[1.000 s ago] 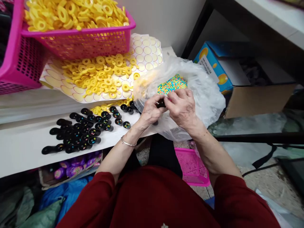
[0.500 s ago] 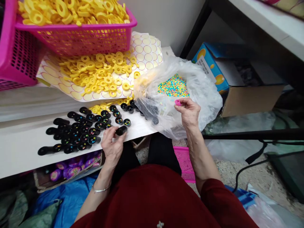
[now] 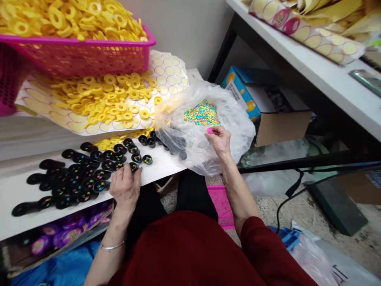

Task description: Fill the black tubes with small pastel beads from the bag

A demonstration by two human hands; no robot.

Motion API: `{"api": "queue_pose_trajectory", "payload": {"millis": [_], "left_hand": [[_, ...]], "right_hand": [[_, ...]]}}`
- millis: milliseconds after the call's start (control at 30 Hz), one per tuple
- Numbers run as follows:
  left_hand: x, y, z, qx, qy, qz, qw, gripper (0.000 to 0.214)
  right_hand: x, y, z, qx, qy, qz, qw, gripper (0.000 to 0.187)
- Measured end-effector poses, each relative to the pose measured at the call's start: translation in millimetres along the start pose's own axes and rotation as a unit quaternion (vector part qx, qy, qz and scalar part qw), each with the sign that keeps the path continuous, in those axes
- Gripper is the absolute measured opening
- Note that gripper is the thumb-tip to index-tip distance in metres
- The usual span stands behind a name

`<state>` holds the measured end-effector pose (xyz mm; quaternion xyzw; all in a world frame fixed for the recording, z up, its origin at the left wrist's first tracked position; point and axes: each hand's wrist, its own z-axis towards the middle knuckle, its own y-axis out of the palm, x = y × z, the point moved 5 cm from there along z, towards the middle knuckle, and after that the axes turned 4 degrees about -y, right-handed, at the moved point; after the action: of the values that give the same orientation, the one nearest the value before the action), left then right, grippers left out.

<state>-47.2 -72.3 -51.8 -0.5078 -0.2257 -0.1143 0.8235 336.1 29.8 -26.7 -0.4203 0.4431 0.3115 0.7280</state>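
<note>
My left hand is at the front edge of the white shelf, with its fingers closed around a black cup that has coloured bits inside. Beside it stand many more black cups, several showing small candy balls at the bottom. Between thumb and fingers, my right hand pinches a small pink scoop-like cup; its contents cannot be made out. Just behind that hand, multicoloured candy balls lie in an open clear plastic bag.
Yellow ring-shaped pieces cover a sheet printed with circles, and more fill a pink basket. A blue carton stands right of the bag, below a white table. Purple items lie in a box under the shelf.
The view has swung to the right. My left hand has moved its black cup left, in among the other cups. The right hand still holds the pink cup, now tilted differently.
</note>
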Motion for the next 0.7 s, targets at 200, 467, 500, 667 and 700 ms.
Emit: {"api": "queue_pose_trajectory", "payload": {"millis": [200, 467, 500, 667, 700], "left_hand": [[15.5, -16.3, 6.7, 0.061, 0.039, 0.009, 0.997, 0.041], [79.5, 11.3, 70.9, -0.084, 0.085, 0.033, 0.992, 0.021], [84.9, 15.1, 76.4, -0.097, 0.084, 0.053, 0.990, 0.022], [97.8, 29.1, 92.9, -0.141, 0.105, 0.089, 0.980, 0.018], [98.0, 31.6, 94.8, -0.146, 0.109, 0.091, 0.979, 0.016]], "right_hand": [[-1.7, 22.9, 45.0, -0.075, -0.078, -0.185, 0.977, 0.007], [3.0, 51.8, 76.6, -0.117, -0.152, -0.253, 0.948, 0.006], [2.2, 56.1, 77.8, -0.137, -0.143, -0.251, 0.947, 0.009], [-9.9, 68.0, 80.5, -0.247, -0.097, -0.194, 0.945, 0.017], [-12.3, 66.8, 80.2, -0.253, -0.085, -0.155, 0.951, 0.014]]}}
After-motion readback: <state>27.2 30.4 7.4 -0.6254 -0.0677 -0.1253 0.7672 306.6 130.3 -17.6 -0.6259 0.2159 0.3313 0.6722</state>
